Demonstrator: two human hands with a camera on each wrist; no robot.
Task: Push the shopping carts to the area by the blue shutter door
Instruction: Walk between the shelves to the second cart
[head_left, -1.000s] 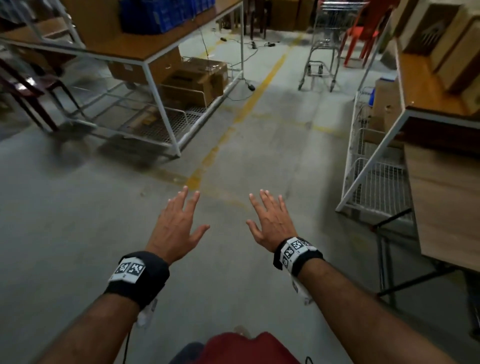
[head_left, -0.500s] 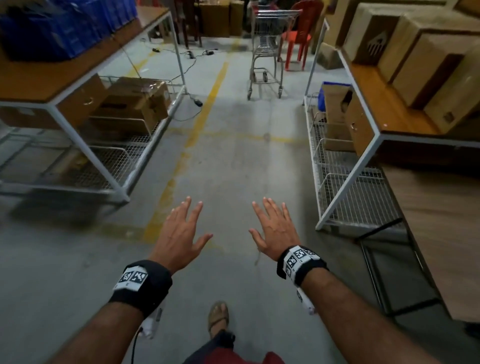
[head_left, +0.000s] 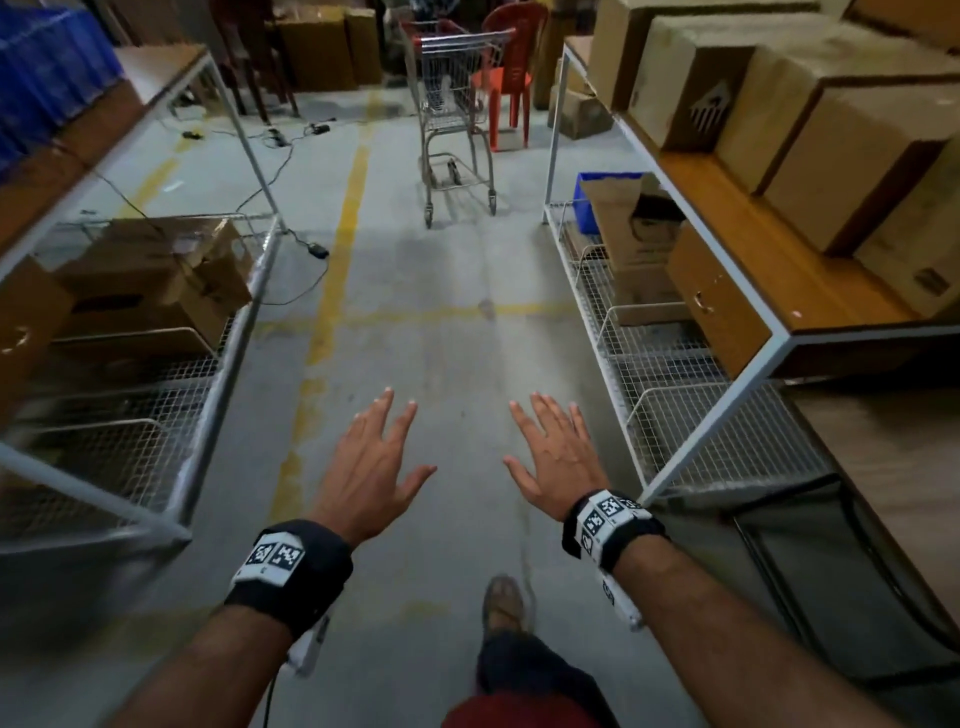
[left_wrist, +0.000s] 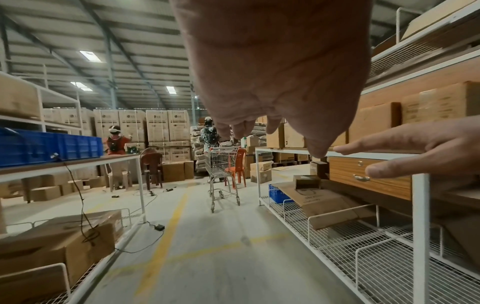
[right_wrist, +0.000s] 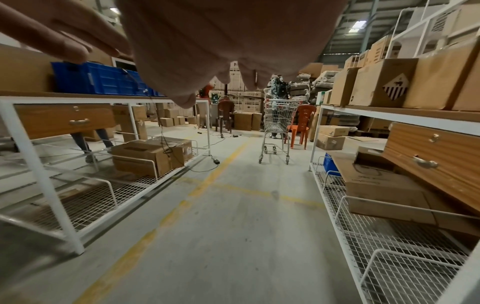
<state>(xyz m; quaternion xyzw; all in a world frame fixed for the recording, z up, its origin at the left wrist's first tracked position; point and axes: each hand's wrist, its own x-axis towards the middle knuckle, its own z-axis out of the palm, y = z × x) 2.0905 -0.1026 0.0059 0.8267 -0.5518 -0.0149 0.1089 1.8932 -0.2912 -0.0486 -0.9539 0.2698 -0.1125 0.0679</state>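
Left hand: the bare left hand is held out palm down above the floor, its grip spread with straight fingers, holding nothing; a black wristband with printed markers sits on the wrist.
Right hand: the bare right hand is stretched forward beside it, apart from it, grip likewise spread and touching nothing.
Task thing: the silver wire shopping cart with a red-trimmed handle stands on its wheels at the far end of the aisle, well apart from both hands, just right of the yellow floor line.
Behind cart: an orange plastic chair stands just beside and behind it; in the left wrist view a person in a patterned shirt stands beyond the cart.
Left side: a white-framed wooden surface carries blue plastic crates; brown cardboard boxes lie on its wire lower shelf.
Right side: a second white-framed wooden surface with a drawer carries large cardboard cartons.
Floor: grey concrete floor, black cables trailing near the left frame.
Door: the blue shutter door cannot be made out in any view.
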